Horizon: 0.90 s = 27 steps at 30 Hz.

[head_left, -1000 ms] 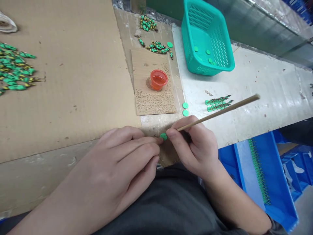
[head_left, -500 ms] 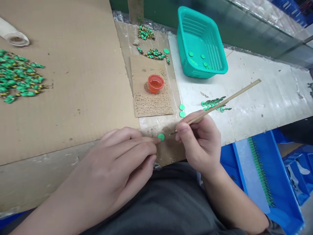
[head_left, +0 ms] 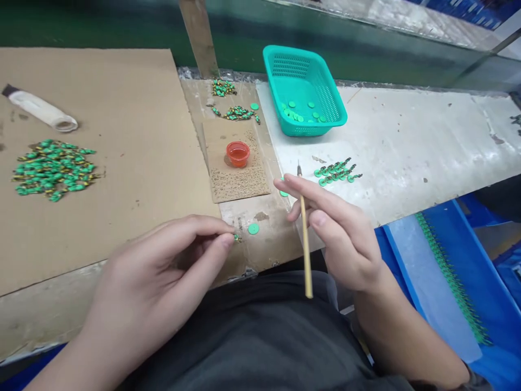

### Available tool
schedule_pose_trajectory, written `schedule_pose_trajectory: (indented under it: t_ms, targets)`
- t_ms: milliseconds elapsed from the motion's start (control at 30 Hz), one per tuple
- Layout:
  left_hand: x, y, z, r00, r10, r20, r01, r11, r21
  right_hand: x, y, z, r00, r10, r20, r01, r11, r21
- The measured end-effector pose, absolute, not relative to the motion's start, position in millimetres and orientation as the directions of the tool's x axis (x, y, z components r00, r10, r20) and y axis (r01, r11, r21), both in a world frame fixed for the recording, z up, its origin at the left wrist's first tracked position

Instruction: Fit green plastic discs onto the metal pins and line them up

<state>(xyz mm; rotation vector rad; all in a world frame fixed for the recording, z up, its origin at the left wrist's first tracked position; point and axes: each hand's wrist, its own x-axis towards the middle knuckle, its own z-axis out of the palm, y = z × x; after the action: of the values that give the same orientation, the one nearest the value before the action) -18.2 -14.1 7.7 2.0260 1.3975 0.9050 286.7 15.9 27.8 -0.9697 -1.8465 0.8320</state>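
A person at a counter [head_left: 407, 142] has swung a thin brush [head_left: 305, 239] away from a green disc [head_left: 253, 228], which lies flat near the counter's near edge, touched by neither hand. Half a second ago the left forefinger rested on the disc's rim and the brush tip pointed toward it; now the tip points at the far edge and the handle slants back toward the person.

The left hand [head_left: 163, 266], thumb and forefinger pinched together, has hold of a small green-and-gold piece [head_left: 236, 238] just left of the disc. The right hand [head_left: 342, 233] is half open, fingers stretched out, the brush lodged loosely among them; exactly which fingers grip it cannot be told. The shift suggests the work has passed from brushing to handling the small piece, with the disc left free beside it.

Beyond the right fingertips, another disc [head_left: 284, 194] shows only in part. A red cup [head_left: 238, 155] of liquid sits on a small cardboard sheet [head_left: 215, 141] farther from the near edge. To its right lie discs with dark stems [head_left: 336, 172], and a green basket [head_left: 303, 130] holding loose discs stands toward the counter's far edge. On the large cardboard [head_left: 134, 108] at left, a heap of green pieces [head_left: 57, 168] rests beside a white roll [head_left: 44, 111].
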Motion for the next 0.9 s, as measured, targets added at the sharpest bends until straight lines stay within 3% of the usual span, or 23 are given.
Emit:
schedule_pose_trajectory:
  t_ms: [167, 333, 533, 900]
  targets:
    - [4.1, 7.4, 15.5, 0.23, 0.932, 0.281, 0.557, -0.363, 0.747, 274.5, 19.9, 27.3, -0.235, 0.875, 0.422, 0.292, 0.478, -0.828]
    - [8.7, 12.9, 12.9, 0.25, 0.917, 0.311, 0.601, -0.399, 0.692, 267.6, 22.6, 13.0, -0.144, 0.823, 0.55, 0.24, 0.568, -0.787]
    - [7.0, 13.3, 11.4, 0.318, 0.89, 0.327, 0.633, -0.456, 0.626, 272.2, 24.2, 9.0, -0.251, 0.798, 0.547, 0.296, 0.602, -0.742]
    - [9.1, 12.3, 11.8, 0.385, 0.857, 0.343, 0.687, -0.514, 0.514, 276.2, 25.8, 9.2, -0.23, 0.796, 0.56, 0.347, 0.605, -0.717]
